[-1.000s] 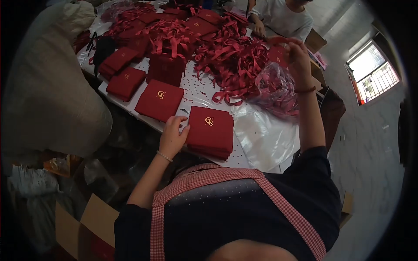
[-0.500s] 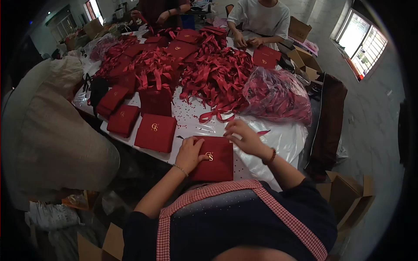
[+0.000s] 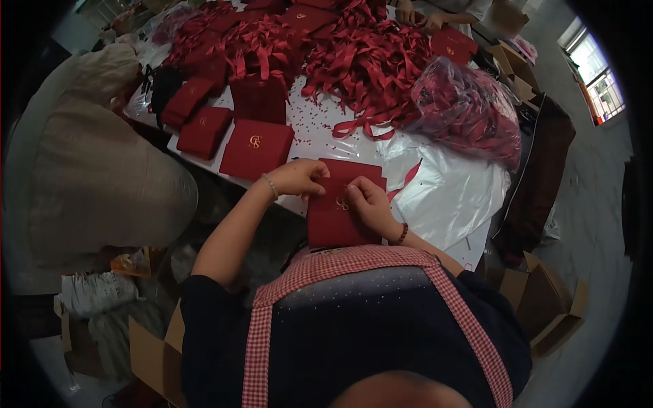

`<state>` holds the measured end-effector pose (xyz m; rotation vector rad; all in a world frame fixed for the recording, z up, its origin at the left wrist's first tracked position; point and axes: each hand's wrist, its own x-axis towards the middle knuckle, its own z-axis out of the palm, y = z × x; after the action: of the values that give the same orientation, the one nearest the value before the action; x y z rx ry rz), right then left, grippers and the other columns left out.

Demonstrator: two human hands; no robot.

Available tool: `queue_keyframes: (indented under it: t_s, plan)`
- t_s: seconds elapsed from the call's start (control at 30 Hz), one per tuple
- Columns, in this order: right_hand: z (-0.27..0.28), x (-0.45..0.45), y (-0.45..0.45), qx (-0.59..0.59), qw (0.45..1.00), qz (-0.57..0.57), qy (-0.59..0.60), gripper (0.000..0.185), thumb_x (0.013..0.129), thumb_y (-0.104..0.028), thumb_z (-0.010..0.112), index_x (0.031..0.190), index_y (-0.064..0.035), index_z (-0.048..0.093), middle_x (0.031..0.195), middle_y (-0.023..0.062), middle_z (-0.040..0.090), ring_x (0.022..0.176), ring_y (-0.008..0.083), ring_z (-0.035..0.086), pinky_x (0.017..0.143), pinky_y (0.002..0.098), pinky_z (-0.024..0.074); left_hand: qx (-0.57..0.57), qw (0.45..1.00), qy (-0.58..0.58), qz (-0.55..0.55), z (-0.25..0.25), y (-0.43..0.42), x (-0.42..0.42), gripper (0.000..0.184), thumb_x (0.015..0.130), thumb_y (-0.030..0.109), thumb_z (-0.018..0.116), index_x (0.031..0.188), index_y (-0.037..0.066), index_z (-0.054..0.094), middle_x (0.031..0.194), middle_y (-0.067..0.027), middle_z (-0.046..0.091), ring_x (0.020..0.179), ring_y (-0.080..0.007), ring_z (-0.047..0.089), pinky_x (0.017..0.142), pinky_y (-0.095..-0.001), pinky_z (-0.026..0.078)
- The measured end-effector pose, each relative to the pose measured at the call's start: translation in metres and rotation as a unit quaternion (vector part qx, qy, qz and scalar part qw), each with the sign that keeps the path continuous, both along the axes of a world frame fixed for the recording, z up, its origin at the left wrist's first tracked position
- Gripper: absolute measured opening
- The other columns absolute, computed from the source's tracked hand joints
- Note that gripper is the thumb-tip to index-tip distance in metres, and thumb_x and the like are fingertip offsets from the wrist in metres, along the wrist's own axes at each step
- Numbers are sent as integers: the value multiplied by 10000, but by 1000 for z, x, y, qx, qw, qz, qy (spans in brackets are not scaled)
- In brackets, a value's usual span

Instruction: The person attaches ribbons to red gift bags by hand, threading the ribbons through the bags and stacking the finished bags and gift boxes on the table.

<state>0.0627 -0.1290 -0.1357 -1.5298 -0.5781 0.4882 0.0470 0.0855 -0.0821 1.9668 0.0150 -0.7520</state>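
A stack of dark red pouches (image 3: 337,224) with a gold monogram lies at the table's near edge, close to my body. Over its upper left part is my left hand (image 3: 303,178), its thumb and fingers bent together; whatever is between them is too small to name. My right hand (image 3: 371,204) is over the stack's right side, fingers curled and pinched near the monogram. From beside it a red ribbon (image 3: 411,173) trails out to the upper right onto clear plastic. Another stack of red pouches (image 3: 256,149) lies to the left.
Heaps of red ribbon (image 3: 371,61) cover the far table, beside a plastic bag of ribbon (image 3: 466,112). A co-worker's hands (image 3: 418,17) are at the far edge. Beige cloth (image 3: 102,163) bulks at left. Open cardboard boxes (image 3: 544,299) stand at the lower right and lower left.
My right hand has come down from the raised ribbon to the stack in front of me. My left hand has moved from the stack's left edge to over its top. The head view has shifted.
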Motion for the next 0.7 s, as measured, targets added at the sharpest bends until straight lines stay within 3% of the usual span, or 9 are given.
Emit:
queue_keyframes:
  t_s: [0.03,0.07,0.1,0.13,0.2,0.43,0.5,0.63,0.7]
  plan:
    - [6,-4,-1,-3,1000,1,6,166,916,-167,470,840,-24,508,693,-13,521,625,48,467,572,204,402,-36,999,14,15,-4,3,-1,207,767,25,636,935,1,517,719,-23,563,512,-71,520,452,-213,427]
    - [12,-6,0,-37,999,-15,-28,161,896,-165,489,831,-20,520,674,36,556,610,110,525,563,245,423,-71,997,26,29,-7,4,-1,218,770,26,636,950,-5,519,706,-17,559,497,-65,513,457,-210,427]
    - [14,-8,2,-71,995,-32,-64,157,875,-162,507,822,-17,533,655,85,591,595,172,583,554,285,444,-61,997,31,27,-5,3,-2,268,772,23,636,1016,-20,535,702,-10,563,484,-62,509,451,-205,424]
    - [12,-8,4,-73,995,-33,-62,157,875,-162,507,822,-17,533,655,85,591,595,172,583,554,285,444,-62,997,33,26,-6,2,-2,268,772,23,636,1016,-20,535,702,-10,563,484,-62,509,451,-205,424]
    - [6,-9,9,-111,976,-42,-180,146,856,-178,525,823,-38,543,660,125,582,600,271,586,541,341,444,-69,997,24,22,-4,2,-2,298,768,23,636,1052,-20,558,715,-16,578,480,-63,510,445,-205,423]
    - [10,-5,19,-128,962,-27,-241,154,840,-193,537,800,-46,526,656,144,569,598,319,568,525,389,432,-39,999,-6,5,7,-4,-6,324,751,49,644,1053,-40,572,741,-60,620,497,-83,538,485,-227,454]
    - [11,-5,21,-210,922,-26,-325,170,839,-202,523,774,-46,506,641,144,560,584,326,560,509,412,425,9,999,-38,14,12,-9,-8,336,738,70,646,1055,-22,581,753,-82,631,484,-99,549,500,-246,466]
    - [10,-5,26,-216,911,-60,-345,181,836,-208,509,753,-48,495,624,140,553,569,327,556,500,424,427,133,987,-83,27,24,-29,-15,278,720,73,630,994,21,621,741,-105,638,542,-163,595,528,-283,479]
    - [10,-8,27,-232,904,-65,-354,153,828,-185,516,761,-49,496,643,154,547,596,344,551,519,429,425,230,942,-243,-25,12,-33,-18,267,700,111,602,960,57,632,802,-146,634,701,-270,621,644,-355,491]
